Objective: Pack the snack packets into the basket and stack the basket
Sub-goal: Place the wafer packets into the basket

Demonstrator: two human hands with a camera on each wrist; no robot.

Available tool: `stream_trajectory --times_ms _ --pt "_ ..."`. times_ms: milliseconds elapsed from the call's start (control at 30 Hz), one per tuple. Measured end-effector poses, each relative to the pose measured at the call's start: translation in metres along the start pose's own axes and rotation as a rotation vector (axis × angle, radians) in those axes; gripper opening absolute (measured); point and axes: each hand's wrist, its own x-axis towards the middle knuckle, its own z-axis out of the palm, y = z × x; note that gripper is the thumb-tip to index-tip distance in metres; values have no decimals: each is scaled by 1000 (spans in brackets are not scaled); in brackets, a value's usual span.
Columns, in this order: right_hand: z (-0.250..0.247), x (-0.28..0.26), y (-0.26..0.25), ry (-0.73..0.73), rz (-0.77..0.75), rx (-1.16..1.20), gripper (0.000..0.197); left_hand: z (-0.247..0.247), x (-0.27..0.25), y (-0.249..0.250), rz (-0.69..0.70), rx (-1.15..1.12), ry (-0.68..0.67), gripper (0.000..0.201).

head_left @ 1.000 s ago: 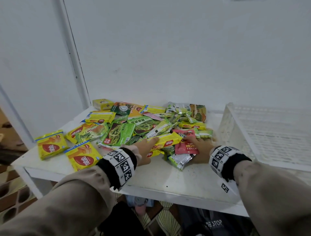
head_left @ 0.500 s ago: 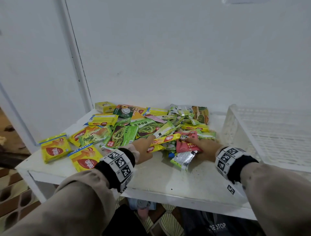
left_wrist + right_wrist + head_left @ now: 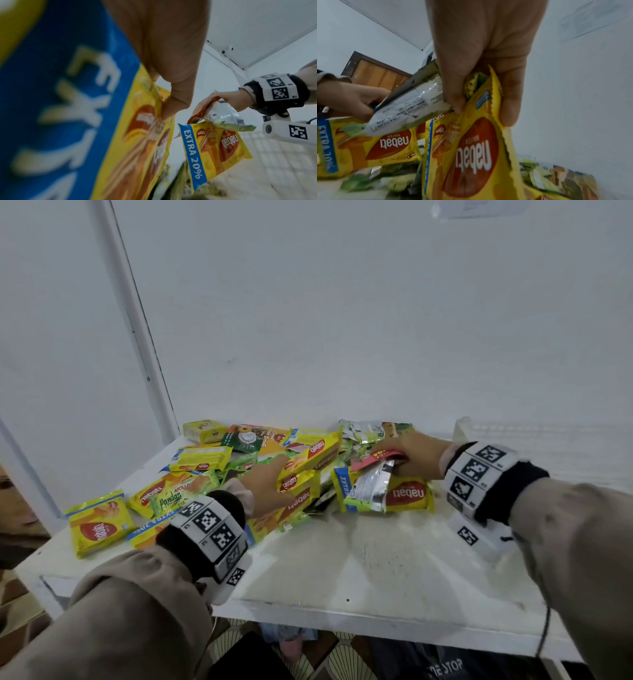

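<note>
A heap of snack packets point(image 3: 246, 463), mostly yellow and green, covers the left half of the white table point(image 3: 359, 570). My left hand point(image 3: 274, 479) grips a bunch of yellow nabati wafer packets point(image 3: 301, 474), which fill the left wrist view point(image 3: 137, 135). My right hand point(image 3: 394, 455) holds a red packet point(image 3: 373, 458), a silver packet point(image 3: 371, 484) and a yellow nabati packet point(image 3: 407, 494) together, raised off the table. The right wrist view shows its thumb and fingers point(image 3: 510, 105) pinching that yellow packet point(image 3: 471, 155) and the silver one point(image 3: 412, 108). The white lattice basket point(image 3: 548, 446) stands at the right.
Loose yellow packets point(image 3: 97, 523) lie near the table's left edge. A white wall rises right behind the heap. The table's front edge point(image 3: 376, 621) is close to me, with bags on the floor below.
Both hands have closed on bunches of packets and lifted them from the heap. My right hand has risen and moved back and to the right, toward the basket.
</note>
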Motion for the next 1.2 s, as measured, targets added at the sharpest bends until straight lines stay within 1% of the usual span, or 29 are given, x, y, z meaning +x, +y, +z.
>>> stream_trajectory --times_ms 67,233,400,433,533,567,667,800,900,967,1100,1200 --pt "-16 -3 0 37 -7 16 45 -14 1 3 7 -16 41 66" --pt "-54 -14 7 142 -22 42 40 -50 5 20 85 -83 184 55" --pt "-90 -40 28 259 -8 74 39 -72 11 58 167 -136 267 53" --pt "-99 -51 39 277 15 74 40 -73 18 75 200 -150 279 54" --pt "-112 -64 48 301 38 74 42 -79 16 99 250 -179 305 71" --pt "-116 -68 52 302 46 70 43 -80 18 107 269 -176 310 73" --pt "-126 -91 82 296 99 72 42 -76 32 149 344 -163 294 70" --pt "-134 -122 134 271 192 61 40 -65 59 209 431 -129 246 66" --pt "-138 -143 180 234 266 42 40 -55 83 255 473 -122 220 52" --pt "-137 -155 213 195 314 23 42 -45 96 288 510 -113 192 46" --pt "-124 -173 269 96 358 13 42 -18 119 348 583 -46 87 47" --pt "-107 -181 305 7 385 -39 46 7 135 384 602 31 2 51"
